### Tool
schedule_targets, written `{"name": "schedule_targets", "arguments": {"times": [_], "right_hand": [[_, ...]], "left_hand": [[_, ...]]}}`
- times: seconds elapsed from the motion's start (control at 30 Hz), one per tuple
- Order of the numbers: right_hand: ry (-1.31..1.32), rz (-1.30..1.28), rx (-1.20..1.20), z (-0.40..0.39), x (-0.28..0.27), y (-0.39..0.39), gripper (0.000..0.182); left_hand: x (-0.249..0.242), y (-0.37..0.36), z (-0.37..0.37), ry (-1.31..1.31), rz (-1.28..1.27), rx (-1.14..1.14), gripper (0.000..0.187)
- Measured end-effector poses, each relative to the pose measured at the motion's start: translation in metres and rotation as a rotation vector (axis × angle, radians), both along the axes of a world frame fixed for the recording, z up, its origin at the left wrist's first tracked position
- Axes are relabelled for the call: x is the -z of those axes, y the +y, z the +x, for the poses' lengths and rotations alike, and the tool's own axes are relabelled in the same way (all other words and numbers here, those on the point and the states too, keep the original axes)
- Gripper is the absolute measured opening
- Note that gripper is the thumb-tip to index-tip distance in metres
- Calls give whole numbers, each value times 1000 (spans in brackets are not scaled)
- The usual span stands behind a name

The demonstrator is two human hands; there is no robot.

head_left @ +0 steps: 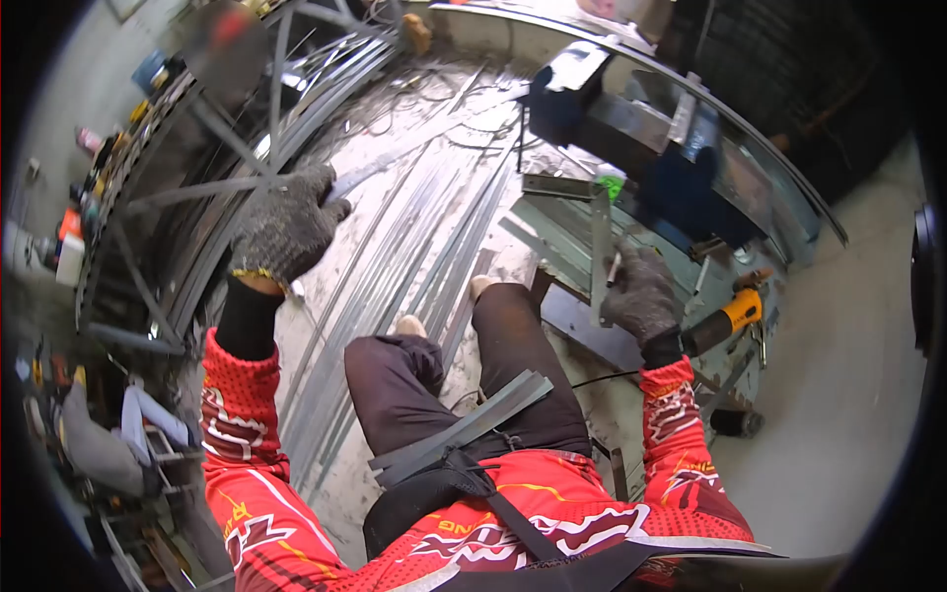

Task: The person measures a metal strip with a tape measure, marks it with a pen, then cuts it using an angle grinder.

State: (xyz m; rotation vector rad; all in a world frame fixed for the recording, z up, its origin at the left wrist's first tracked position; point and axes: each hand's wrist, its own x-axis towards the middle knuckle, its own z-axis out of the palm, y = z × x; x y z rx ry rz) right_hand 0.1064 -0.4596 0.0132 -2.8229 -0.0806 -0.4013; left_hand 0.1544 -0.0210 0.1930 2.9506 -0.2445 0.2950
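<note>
My left hand (286, 225), in a dark grey knitted glove, is closed around the near end of a long pale metal strip (395, 153). The strip stretches away toward the upper right, over the floor. On the right, my gloved right hand (643, 294) is closed at the lower end of an L-shaped metal square (600, 242). A bright green piece (610, 185) shows at the square's corner. A thin pale stick, too small to name, pokes out by the right fingers. Across my lap lie short flat metal strips (473, 426).
Several long metal strips (404, 266) cover the floor in front of me. A yellow and black power tool (730, 318) lies right of my right hand. Beyond it stands a dark blue metal machine (681, 183). A metal frame rack (222, 133) rises on the left.
</note>
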Motion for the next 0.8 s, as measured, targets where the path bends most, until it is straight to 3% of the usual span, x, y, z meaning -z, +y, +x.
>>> {"name": "schedule_targets", "arguments": {"times": [0.07, 0.1, 0.27, 0.3, 0.37, 0.4, 0.47, 0.5, 0.53, 0.6, 0.67, 0.7, 0.77, 0.8], "right_hand": [[-53, 120, 18, -9, -14, 9, 52], [-46, 114, 7, -12, -12, 10, 52], [-91, 244, -89, -35, -2, 19, 42], [-79, 298, -118, -41, -3, 24, 41], [-137, 307, -187, -44, 14, 30, 35], [26, 455, -173, -49, 0, 46, 35], [84, 697, -236, -47, 16, 68, 42], [58, 704, -310, -41, 4, 87, 43], [103, 843, -357, -27, 28, 94, 45], [259, 1042, -346, -10, -4, 135, 51], [461, 1145, -410, 34, 4, 156, 57], [591, 1496, -205, 48, -1, 179, 48], [744, 1662, -249, 84, -2, 199, 27], [748, 1693, -226, 95, -2, 208, 25]], "left_hand": [[18, 7, -30, 22, -73, -26, 30], [24, 8, -46, 62, -10, -90, 31], [108, 53, -101, 26, -266, -98, 38], [128, 59, -110, -76, -294, -67, 32], [141, 59, -125, -1, -356, -135, 36], [156, 60, -132, 8, -457, -153, 36], [185, 63, -144, 143, -666, -240, 38], [200, 63, -148, 102, -675, -214, 39], [196, 59, -149, 144, -684, -234, 40], [193, 53, -149, 150, -691, -224, 40], [205, 67, -152, 135, -699, -206, 39], [208, 71, -151, 125, -703, -215, 39], [180, 81, -158, 169, -714, -254, 40], [177, 93, -166, 201, -684, -276, 39]]}}
